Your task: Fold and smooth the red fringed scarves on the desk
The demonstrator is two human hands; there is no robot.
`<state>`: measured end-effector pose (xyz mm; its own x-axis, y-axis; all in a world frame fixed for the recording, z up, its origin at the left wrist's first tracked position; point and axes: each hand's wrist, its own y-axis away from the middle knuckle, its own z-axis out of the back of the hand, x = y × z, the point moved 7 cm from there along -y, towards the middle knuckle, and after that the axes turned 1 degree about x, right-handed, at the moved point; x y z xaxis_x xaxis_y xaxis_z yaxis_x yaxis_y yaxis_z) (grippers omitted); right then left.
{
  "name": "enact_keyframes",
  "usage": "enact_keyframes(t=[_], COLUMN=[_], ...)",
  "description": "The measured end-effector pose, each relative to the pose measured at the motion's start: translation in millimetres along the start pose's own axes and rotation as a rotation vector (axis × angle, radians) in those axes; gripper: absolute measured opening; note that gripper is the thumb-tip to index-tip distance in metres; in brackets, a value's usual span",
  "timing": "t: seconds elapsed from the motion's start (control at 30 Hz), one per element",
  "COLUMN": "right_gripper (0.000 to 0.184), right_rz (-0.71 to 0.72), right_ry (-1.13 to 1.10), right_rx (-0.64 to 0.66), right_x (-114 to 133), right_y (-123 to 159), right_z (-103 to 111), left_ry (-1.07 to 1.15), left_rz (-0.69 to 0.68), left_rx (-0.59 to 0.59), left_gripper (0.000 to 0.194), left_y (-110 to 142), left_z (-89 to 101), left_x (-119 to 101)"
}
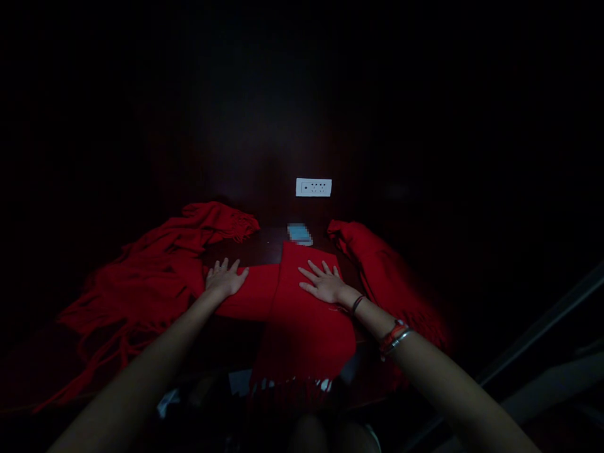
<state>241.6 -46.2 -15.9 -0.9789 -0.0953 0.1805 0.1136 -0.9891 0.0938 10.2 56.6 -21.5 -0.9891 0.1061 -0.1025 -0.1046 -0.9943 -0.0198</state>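
Observation:
A red fringed scarf [302, 333] lies folded on the dark table, one flat part running left and another coming toward me, its fringe hanging over the near edge. My left hand [225, 279] rests on the left part of it with fingers spread. On the scarf's upper right part my right hand [324, 283] lies flat, its fingers apart too. Neither hand grips anything. Bracelets circle my right wrist and forearm.
Rumpled red fringed cloth [146, 277] is heaped at the left, and another red fringed cloth [382, 264] lies at the right. Behind the scarf sits a phone-like, pixelated blue object [299, 233]. A white socket panel [314, 187] is on the back wall. The surroundings are very dark.

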Motion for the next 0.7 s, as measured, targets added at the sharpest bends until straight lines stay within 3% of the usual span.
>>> enact_keyframes(t=[0.1,0.17,0.3,0.43,0.57,0.7], right_gripper=[0.063,0.063,0.061,0.060,0.059,0.053], right_rz=[0.016,0.030,0.053,0.050,0.062,0.019], right_ry=[-0.005,-0.011,-0.020,-0.032,-0.035,-0.015], right_rx=[-0.025,-0.032,-0.029,0.006,0.019,-0.169], right_x=[0,0,-1,-7,-8,-5], right_y=[3,3,2,-3,-21,-45], right_z=[2,2,2,6,21,37], left_ry=[-0.009,-0.015,0.016,0.067,0.071,0.104], left_rz=[0.016,0.018,-0.203,-0.378,-0.384,-0.363], left_rx=[-0.021,-0.043,-0.101,0.043,0.077,0.059], left_gripper=[0.061,0.058,0.053,0.054,0.057,0.063], left_y=[3,5,8,9,11,8], left_z=[6.3,12.1,16.9,-5.6,-16.3,-9.7], left_x=[4,-6,-63,-114,-122,-112])
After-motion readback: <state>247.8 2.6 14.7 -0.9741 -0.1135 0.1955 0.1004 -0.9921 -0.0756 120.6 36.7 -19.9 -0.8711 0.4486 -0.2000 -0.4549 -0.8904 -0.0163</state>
